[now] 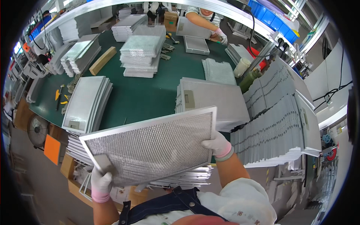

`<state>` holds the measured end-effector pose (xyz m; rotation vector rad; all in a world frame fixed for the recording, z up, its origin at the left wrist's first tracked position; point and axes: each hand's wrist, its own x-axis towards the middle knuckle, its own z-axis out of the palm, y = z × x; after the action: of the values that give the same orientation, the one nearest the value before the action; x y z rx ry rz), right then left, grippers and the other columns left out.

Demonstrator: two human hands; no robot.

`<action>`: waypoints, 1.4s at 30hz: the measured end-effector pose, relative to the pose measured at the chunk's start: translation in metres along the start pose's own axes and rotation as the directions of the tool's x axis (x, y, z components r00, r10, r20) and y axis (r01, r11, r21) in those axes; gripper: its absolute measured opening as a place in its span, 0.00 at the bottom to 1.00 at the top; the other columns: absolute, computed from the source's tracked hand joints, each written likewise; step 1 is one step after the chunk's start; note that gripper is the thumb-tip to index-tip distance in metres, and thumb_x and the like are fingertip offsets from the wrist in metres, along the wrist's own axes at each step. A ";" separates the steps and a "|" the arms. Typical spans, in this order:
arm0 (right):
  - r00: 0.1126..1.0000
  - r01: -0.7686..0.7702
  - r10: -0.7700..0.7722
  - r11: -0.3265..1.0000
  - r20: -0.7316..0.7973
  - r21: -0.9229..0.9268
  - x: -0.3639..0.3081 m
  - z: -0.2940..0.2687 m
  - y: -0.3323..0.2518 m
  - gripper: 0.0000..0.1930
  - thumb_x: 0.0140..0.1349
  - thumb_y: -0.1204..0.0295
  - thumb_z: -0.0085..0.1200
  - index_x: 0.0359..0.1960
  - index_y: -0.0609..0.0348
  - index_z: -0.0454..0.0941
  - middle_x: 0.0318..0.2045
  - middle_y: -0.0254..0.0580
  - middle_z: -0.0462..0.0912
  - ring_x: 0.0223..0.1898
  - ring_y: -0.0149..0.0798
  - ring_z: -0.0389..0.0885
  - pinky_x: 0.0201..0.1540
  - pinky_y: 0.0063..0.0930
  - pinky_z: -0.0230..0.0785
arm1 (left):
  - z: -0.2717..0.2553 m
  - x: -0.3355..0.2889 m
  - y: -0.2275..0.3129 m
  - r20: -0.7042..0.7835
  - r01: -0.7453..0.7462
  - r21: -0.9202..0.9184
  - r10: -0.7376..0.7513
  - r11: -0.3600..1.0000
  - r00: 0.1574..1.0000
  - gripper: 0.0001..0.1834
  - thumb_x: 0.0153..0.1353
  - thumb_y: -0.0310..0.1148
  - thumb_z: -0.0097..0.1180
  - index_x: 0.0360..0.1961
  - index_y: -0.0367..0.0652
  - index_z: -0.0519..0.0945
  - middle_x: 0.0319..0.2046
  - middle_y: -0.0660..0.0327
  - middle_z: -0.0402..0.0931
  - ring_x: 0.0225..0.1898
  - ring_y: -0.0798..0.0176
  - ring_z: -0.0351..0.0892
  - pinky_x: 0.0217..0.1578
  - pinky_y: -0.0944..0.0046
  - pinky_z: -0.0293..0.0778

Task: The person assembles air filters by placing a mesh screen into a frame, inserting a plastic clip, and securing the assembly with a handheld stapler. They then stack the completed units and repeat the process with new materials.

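Note:
A rectangular metal mesh filter panel [157, 144] with a silver frame is held up at a tilt in front of me, its right end raised. My right hand [218, 145], in a white glove with a pink cuff, is closed on the panel's right edge. Gloved the same way, my left hand [101, 184] is closed at the lower left corner, around a grey block [105, 164]. The block lies over the frame's left edge and is slightly blurred; I cannot tell whether it is fixed to the panel.
Stacked panels stand on the green table [140, 95]: a left stack [86, 99], a right stack [213, 99], and a long row [270, 127] farther right. A wooden bar [102, 60] lies near mesh sheets [140, 48]. Across the table, another person's gloved hand [221, 36] is near a panel.

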<state>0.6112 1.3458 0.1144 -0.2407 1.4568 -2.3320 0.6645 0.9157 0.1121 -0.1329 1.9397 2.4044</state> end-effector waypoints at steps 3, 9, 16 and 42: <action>0.986 0.047 -0.059 0.996 -0.159 -0.079 0.018 0.007 -0.018 0.35 0.55 0.72 0.66 0.64 0.69 0.65 0.61 0.49 0.73 0.62 0.45 0.71 0.66 0.40 0.59 | 0.001 -0.023 0.002 -0.088 0.031 -0.052 -0.036 0.998 0.995 0.36 0.46 0.46 0.77 0.48 0.36 0.72 0.36 0.64 0.74 0.33 0.69 0.75 0.31 0.71 0.72; 0.713 0.382 -0.651 0.047 0.262 -0.923 0.046 0.021 -0.055 0.35 0.58 0.70 0.61 0.66 0.69 0.62 0.60 0.53 0.71 0.61 0.48 0.72 0.66 0.42 0.61 | -0.004 -0.038 -0.020 -0.250 -0.050 -0.101 0.023 0.994 0.968 0.39 0.45 0.46 0.77 0.51 0.36 0.71 0.45 0.61 0.74 0.45 0.64 0.75 0.43 0.64 0.72; 0.886 0.330 -0.464 0.643 -0.009 -0.691 0.044 0.005 -0.002 0.37 0.61 0.71 0.59 0.70 0.68 0.56 0.61 0.57 0.72 0.60 0.42 0.74 0.63 0.37 0.65 | -0.043 -0.038 -0.046 -0.222 -0.040 0.033 0.047 0.999 0.974 0.46 0.44 0.48 0.78 0.58 0.34 0.69 0.49 0.60 0.76 0.50 0.62 0.74 0.52 0.60 0.70; 0.916 0.306 -0.375 0.884 -0.145 -0.352 0.018 0.038 0.048 0.26 0.63 0.87 0.52 0.64 0.61 0.67 0.51 0.46 0.81 0.52 0.32 0.79 0.55 0.25 0.72 | -0.049 -0.085 -0.031 -0.379 -0.009 -0.011 0.004 1.000 0.926 0.31 0.41 0.46 0.80 0.38 0.37 0.77 0.27 0.66 0.79 0.27 0.70 0.78 0.29 0.70 0.73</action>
<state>0.6188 1.2884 0.0877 -0.3785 2.0539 -2.4317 0.7535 0.8756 0.0794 -0.6386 2.0658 2.5470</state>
